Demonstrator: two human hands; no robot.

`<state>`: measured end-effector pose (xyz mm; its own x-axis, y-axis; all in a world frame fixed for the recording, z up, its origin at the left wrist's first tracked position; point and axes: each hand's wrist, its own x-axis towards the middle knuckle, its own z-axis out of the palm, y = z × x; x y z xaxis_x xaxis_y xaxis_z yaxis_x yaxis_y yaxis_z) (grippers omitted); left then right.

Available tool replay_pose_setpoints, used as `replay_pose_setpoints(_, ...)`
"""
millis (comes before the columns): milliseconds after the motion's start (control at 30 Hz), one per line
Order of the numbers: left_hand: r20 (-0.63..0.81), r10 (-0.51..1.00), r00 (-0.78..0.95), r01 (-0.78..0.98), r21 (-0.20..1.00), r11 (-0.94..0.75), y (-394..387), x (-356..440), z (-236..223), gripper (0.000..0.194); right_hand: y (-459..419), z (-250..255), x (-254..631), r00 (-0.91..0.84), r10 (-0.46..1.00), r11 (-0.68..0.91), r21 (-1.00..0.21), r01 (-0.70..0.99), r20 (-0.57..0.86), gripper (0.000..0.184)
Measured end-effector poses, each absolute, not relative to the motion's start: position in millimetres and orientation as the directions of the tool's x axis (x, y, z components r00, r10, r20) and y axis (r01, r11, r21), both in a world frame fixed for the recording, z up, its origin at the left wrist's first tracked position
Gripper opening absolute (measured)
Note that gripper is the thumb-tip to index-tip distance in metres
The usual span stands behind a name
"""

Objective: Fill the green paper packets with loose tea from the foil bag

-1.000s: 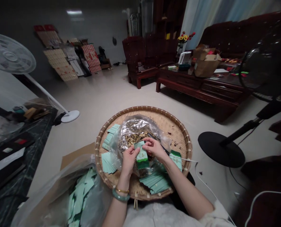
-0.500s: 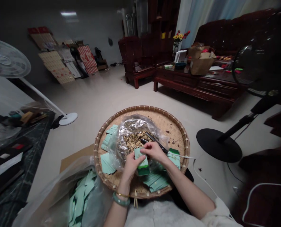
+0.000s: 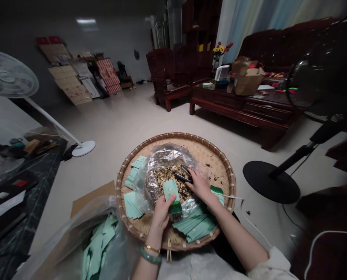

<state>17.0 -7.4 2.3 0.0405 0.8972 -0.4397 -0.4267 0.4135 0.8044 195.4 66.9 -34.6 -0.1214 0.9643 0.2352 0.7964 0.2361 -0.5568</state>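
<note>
As my head-worn camera looked down, my left hand [image 3: 162, 214] pinched a pale green paper packet [image 3: 170, 193] nearly upright between thumb and fingers, above a clear plastic bag [image 3: 164, 157] of speckled dried plant mix [image 3: 167, 179] lying in a round bamboo tray [image 3: 176, 136]. My right hand [image 3: 200, 186] curled just beside a dark metal tool [image 3: 183, 177], though I could not tell whether it gripped it. Loose stacks of green packets [image 3: 195, 227] lay on the tray, and more filled a plastic sack [image 3: 97, 249] at lower left.
</note>
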Motion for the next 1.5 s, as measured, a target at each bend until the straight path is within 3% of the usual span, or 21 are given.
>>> replay_pose_setpoints(133, -0.437, 0.898, 0.048, -0.413, 0.81, 0.416, -7.8, 13.4, 4.6, 0.042, 73.0, -26.8, 200.3, -0.096, 0.968, 0.234, -0.692, 0.683, 0.232, 0.054)
replay_pose_setpoints(233, -0.434, 0.9, 0.035, -0.382, 0.826, 0.414, -8.1, 10.0, 4.5, 0.044, 72.9, -3.1, 209.6, -0.12, 0.982, 0.187, -0.872, 0.452, 0.148, 0.047)
replay_pose_setpoints(333, -0.421, 0.907, 0.03, -0.334, 0.851, 0.406, -7.8, 8.4, 3.3, 0.043, 68.1, 23.5, 217.5, -0.352, 0.936, 0.096, -0.953, 0.289, -0.012, 0.05)
replay_pose_setpoints(433, -0.386, 0.922, 0.036, -0.266, 0.885, 0.381, -8.0, 9.4, 1.4, 0.038, 62.2, 41.2, 216.7, -0.508, 0.856, 0.074, -0.948, 0.309, -0.099, 0.054)
replay_pose_setpoints(567, -0.35, 0.935, 0.061, -0.151, 0.922, 0.355, -9.7, 10.4, -1.2, 0.036, 57.3, 49.2, 205.2, -0.579, 0.808, 0.147, -0.914, 0.379, -0.111, 0.045)
replay_pose_setpoints(800, -0.368, 0.924, 0.106, -0.13, 0.916, 0.38, -12.7, 8.0, 6.0, 0.034, 54.2, 51.9, 192.7, -0.567, 0.805, 0.105, -0.896, 0.431, -0.178, 0.037)
replay_pose_setpoints(1000, -0.351, 0.931, 0.103, -0.099, 0.927, 0.361, -12.1, 7.8, 5.9, 0.033, 53.6, 50.3, 194.3, -0.543, 0.833, 0.166, -0.886, 0.432, -0.109, 0.031)
replay_pose_setpoints(1300, -0.389, 0.908, 0.154, -0.211, 0.885, 0.415, -13.2, 3.8, 6.5, 0.037, 58.3, 42.8, 192.8, -0.501, 0.86, 0.127, -0.911, 0.391, -0.096, 0.034)
replay_pose_setpoints(1500, -0.381, 0.92, 0.093, -0.311, 0.867, 0.39, -12.0, -0.7, 4.4, 0.042, 61.4, 35.0, 193.4, -0.476, 0.874, 0.117, -0.906, 0.406, -0.101, 0.032)
